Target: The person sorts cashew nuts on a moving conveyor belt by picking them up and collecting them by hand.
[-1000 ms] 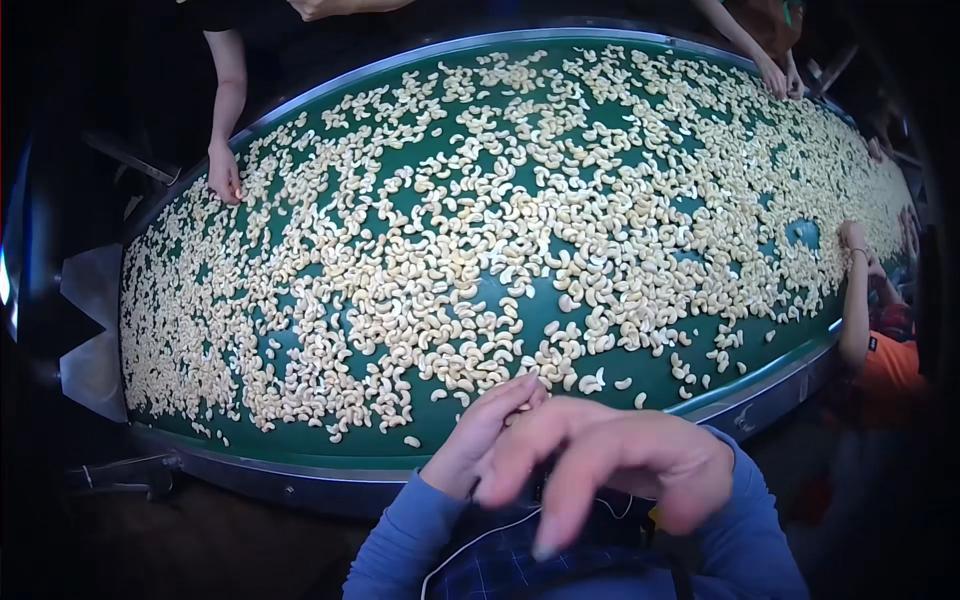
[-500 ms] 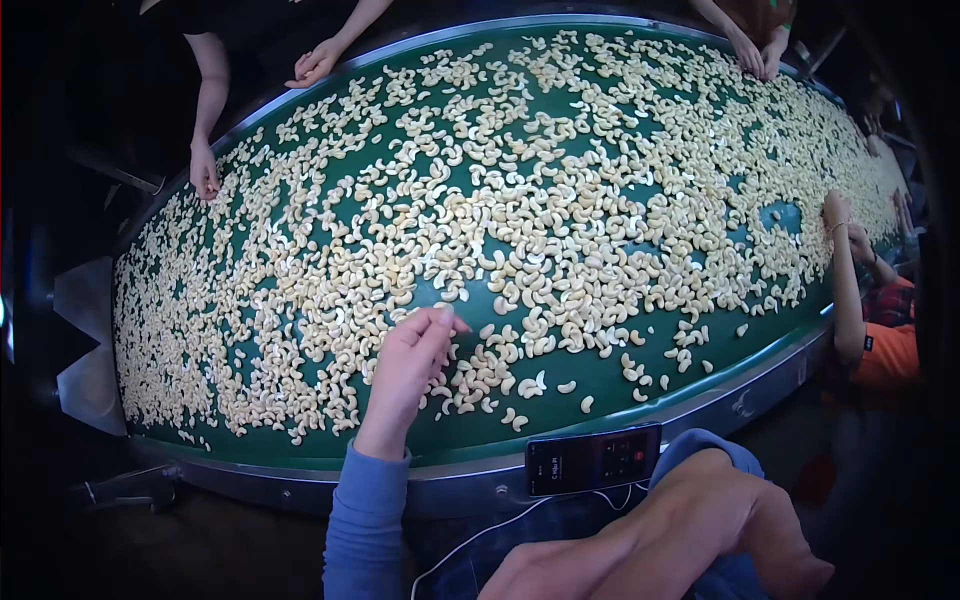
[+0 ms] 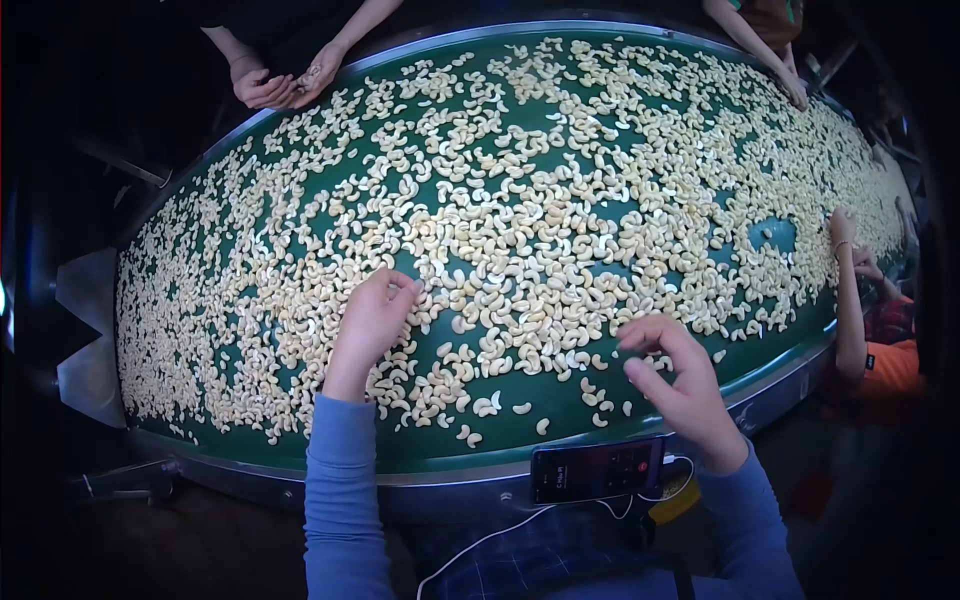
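Note:
Pale cashews [image 3: 540, 250] lie spread over a green belt [image 3: 510, 435], thick in the middle and sparser along the near edge. Over the left-centre of the nuts is my left hand [image 3: 375, 322], its fingers curled in toward the thumb; whatever is at the fingertips is too small to make out. My right hand [image 3: 685, 385] hovers above the near edge at the right, thumb and fingers apart, with nothing seen between them. A few loose cashews lie just left of it.
A phone [image 3: 597, 470] with a white cable [image 3: 480, 540] rests against the metal rim [image 3: 420, 500]. Across the belt a person cups nuts in their hands [image 3: 290, 88]. Other people's hands are at the far right [image 3: 795, 88] and right edge [image 3: 843, 228]. Metal plates [image 3: 88, 385] stand left.
The cashews have shifted left with the belt. My left hand has moved left and slightly away. My right hand has gone from near my body to over the belt. The person opposite has brought both hands together.

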`<action>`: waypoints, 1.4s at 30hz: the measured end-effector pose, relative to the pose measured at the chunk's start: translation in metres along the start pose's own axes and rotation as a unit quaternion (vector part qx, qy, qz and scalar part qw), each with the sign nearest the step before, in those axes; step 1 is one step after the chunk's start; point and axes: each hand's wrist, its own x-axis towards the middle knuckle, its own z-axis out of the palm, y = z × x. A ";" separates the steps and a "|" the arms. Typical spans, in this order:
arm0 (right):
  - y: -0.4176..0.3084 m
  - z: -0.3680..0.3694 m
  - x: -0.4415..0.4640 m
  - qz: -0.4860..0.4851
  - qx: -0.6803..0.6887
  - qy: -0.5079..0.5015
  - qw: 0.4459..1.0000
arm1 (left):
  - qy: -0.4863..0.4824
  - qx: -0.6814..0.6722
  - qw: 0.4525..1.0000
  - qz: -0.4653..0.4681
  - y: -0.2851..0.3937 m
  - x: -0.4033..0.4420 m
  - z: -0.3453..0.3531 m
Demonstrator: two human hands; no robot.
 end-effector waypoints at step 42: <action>0.077 -0.066 0.104 -0.077 -0.140 -0.139 0.977 | 0.069 0.187 0.977 0.076 0.131 -0.038 0.169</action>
